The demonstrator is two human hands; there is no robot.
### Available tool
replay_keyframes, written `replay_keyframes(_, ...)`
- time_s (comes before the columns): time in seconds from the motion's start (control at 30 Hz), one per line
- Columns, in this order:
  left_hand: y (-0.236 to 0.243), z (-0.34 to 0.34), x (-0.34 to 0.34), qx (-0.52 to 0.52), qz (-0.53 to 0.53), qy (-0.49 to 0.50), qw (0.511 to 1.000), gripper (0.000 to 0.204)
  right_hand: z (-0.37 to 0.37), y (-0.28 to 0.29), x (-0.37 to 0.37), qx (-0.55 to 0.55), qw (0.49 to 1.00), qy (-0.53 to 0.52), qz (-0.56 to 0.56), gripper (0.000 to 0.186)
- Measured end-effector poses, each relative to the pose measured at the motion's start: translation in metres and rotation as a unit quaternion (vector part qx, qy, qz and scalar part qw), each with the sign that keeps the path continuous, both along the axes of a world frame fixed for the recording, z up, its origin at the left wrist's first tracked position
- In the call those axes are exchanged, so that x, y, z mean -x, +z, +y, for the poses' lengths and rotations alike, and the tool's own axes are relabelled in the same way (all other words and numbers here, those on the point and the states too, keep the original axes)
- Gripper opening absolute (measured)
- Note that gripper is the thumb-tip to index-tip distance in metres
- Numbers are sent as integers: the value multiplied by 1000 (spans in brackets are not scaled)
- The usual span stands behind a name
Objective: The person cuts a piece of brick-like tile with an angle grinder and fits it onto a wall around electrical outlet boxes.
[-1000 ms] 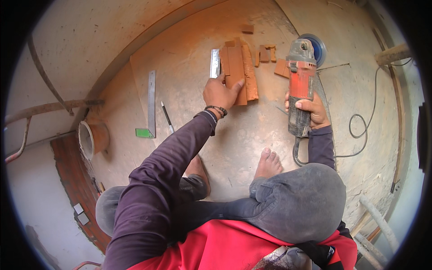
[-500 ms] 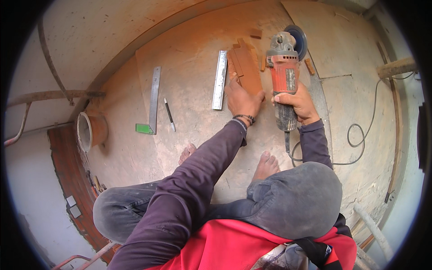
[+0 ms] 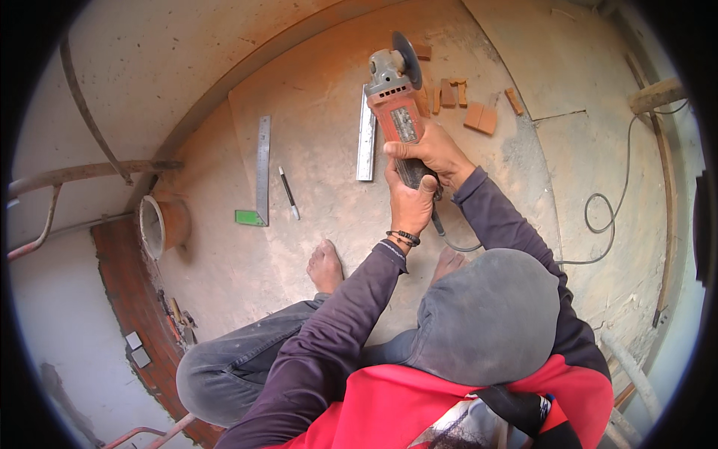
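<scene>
An angle grinder [image 3: 402,120], red and grey with a disc [image 3: 406,56], is raised in the middle of the view. My right hand [image 3: 441,153] is closed round its red body, thumb across the top. My left hand [image 3: 410,202] is closed on the dark rear end below it. Partly hidden behind the grinder lie orange tile strips and small pieces [image 3: 479,117]. A silver metal bar [image 3: 365,153] lies just left of the grinder. Farther left on the dusty floor [image 3: 202,292] are a green-handled square [image 3: 263,172] and a pen [image 3: 289,193].
My bare feet [image 3: 324,266] and bent knees are below my hands. A bucket [image 3: 168,226] lies tipped at left beside scaffold tubes [image 3: 90,175]. A cord [image 3: 612,217] loops across the floor at right, near another tube [image 3: 658,93]. Brown boarding [image 3: 129,292] runs along the lower left.
The grinder has moved left and over the tile strips, disc still at the top. My left hand has left the tiles and now grips the grinder's rear end.
</scene>
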State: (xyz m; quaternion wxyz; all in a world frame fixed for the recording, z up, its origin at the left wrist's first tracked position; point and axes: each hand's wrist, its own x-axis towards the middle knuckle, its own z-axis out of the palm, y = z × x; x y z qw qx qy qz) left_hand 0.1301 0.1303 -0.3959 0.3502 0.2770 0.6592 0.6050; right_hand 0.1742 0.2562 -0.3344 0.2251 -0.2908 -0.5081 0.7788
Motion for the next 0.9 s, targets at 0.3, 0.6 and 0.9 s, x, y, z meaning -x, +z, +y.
replay_keyframes(0.3,-1,-18,15,-56,-255,34,965,92,6,-20,29,-125,974,14,-187,41)
replay_keyframes(0.6,-55,-23,22,64,-262,-15,963,23,-1,-9,61,-111,972,15,-205,55)
replay_keyframes(0.9,-68,-7,31,34,-421,-34,906,24,11,-34,61,-74,978,-19,-192,54)
